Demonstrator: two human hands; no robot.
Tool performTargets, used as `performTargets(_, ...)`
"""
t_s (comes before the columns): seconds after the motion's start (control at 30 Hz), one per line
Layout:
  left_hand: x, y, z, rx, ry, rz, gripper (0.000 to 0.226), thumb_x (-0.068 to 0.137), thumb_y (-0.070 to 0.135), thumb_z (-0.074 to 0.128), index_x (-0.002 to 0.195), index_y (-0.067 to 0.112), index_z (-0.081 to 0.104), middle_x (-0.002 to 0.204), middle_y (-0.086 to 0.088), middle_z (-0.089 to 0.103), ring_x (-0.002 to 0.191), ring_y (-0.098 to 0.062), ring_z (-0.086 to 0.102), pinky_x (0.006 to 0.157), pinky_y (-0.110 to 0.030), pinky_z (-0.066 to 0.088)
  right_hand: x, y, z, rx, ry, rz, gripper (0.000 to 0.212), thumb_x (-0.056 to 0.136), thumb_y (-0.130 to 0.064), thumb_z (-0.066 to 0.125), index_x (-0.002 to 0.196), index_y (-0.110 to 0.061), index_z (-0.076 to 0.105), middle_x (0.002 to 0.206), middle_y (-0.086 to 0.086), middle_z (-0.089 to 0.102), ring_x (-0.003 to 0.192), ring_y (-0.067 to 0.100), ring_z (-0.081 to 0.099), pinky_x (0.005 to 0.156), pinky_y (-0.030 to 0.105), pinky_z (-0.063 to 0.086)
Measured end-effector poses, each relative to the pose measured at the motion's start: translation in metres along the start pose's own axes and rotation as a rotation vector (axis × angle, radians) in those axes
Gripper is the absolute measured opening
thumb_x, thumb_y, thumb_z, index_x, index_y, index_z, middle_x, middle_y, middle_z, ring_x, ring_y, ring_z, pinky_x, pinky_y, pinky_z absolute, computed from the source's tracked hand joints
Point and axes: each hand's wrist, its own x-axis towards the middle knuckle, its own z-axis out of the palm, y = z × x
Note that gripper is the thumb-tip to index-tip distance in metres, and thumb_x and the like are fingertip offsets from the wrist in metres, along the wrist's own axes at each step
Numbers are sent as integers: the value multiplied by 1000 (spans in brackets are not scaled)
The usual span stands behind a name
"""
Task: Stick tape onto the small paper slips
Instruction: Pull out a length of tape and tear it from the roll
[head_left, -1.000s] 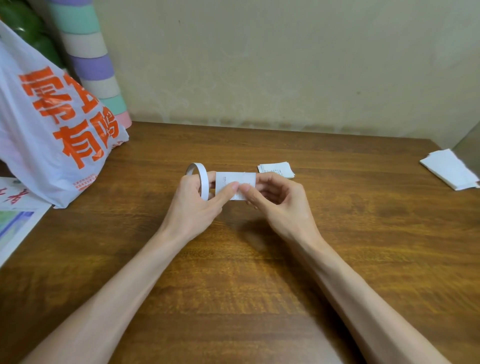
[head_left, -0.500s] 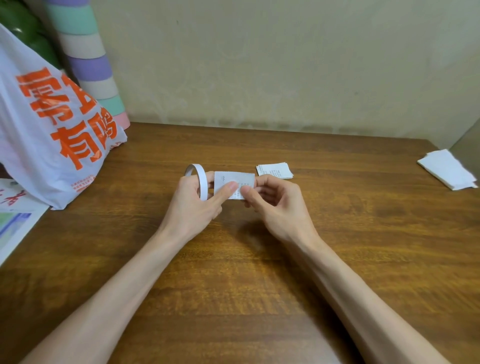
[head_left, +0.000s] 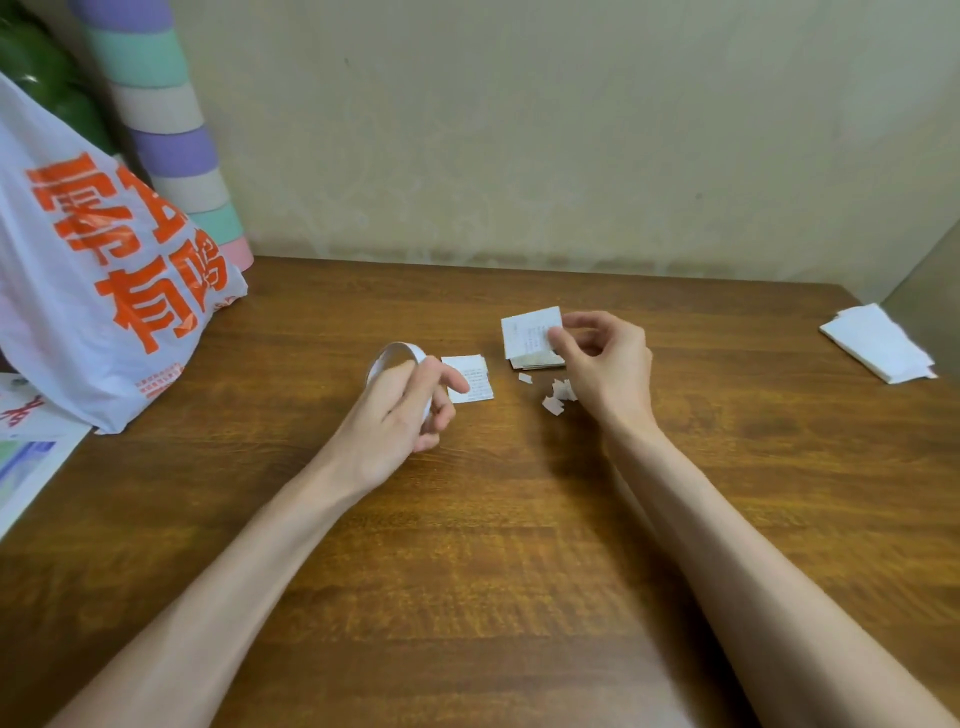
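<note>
- Both hands have parted since the earlier frame, when they met over one slip at the middle of the wooden table (head_left: 467, 519); the left hand (head_left: 400, 415) now sits left of centre, and the right hand (head_left: 605, 364) has gone up and right to the pile
- Left hand's fingers curl round the tape roll (head_left: 389, 356), its ring on edge, with the index finger stretched towards the laid-down slip (head_left: 470, 378)
- That slip, held between both hands before, now lies flat on the table just beside the fingertip; whether tape is on it I cannot make out, as the view is soft
- Right hand pinches a fresh slip (head_left: 530, 332) by its right edge, tilted up off the pile of slips (head_left: 540, 362)
- Fresh slip lies right of the roll and beyond it, well apart, long axis running away from the person; the right hand carries it, so it likely comes leftwards to the roll
- Torn scraps (head_left: 558, 397) lie just beside the right hand
</note>
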Motion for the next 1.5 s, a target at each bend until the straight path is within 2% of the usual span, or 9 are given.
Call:
performTargets(0.17,-1,0,0,-9,4,108,48,113,35,35,103,11,76,60,-8,57,55,-19,56,55,-25,46,18,12,3,-237,25,-51,22,95,-33,74,112,-19,75,88,-7,73,96,18,70,83,32,47)
performTargets(0.33,-1,-1,0,-15,-20,160,42,109,41,42,106,16,75,61,-3,36,56,-13,37,54,-28,37,13,15,6,-358,94,-142,26,101,-36,66,119,-17,69,101,-1,64,93,22,63,77,31,38)
performTargets(0.43,-1,-6,1,107,-47,207,24,107,32,52,109,25,75,62,0,38,59,-20,37,56,-41,38,4,10,6,-344,57,-243,19,102,-32,65,114,-19,71,101,-2,63,87,18,63,74,33,43)
performTargets(0.67,-5,-9,-1,534,-116,151,16,102,42,62,101,36,77,79,11,72,72,-10,66,70,-37,54,-40,-4,6,-246,-205,-400,7,96,-23,68,99,-23,75,92,-6,65,78,11,64,81,40,55)
performTargets(0.87,-11,1,-6,763,-94,144,29,102,45,57,82,31,72,74,14,65,72,-11,61,74,-41,53,-68,-10,-7,-256,-278,-450,8,97,-25,69,102,-25,75,92,-7,66,78,9,64,74,33,52)
performTargets(1.17,-55,17,-2,927,-253,65,14,94,49,70,92,36,66,72,15,67,69,-2,64,77,-32,56,-114,-19,-39,-386,-564,-554,9,94,-22,72,101,-24,76,93,-8,69,82,6,65,80,34,56)
performTargets(1.23,-69,20,-4,937,-282,49,14,95,46,70,102,35,66,85,17,68,77,-2,65,81,-33,58,-124,-17,-44,-397,-560,-559,8,94,-21,72,101,-24,76,93,-8,69,82,7,65,80,34,57)
performTargets(1.33,-83,23,-6,1052,-268,91,23,99,38,67,119,28,65,111,13,63,97,-11,63,89,-36,57,-136,-15,-50,-384,-544,-559,8,94,-20,72,99,-24,77,92,-8,69,81,7,66,79,35,58)
performTargets(1.5,-89,16,-7,1036,-150,162,28,98,32,71,125,25,69,103,12,64,90,-6,62,83,-28,57,-150,-13,-55,-401,-560,-538,8,95,-22,72,100,-26,77,94,-8,68,83,7,66,81,37,58)
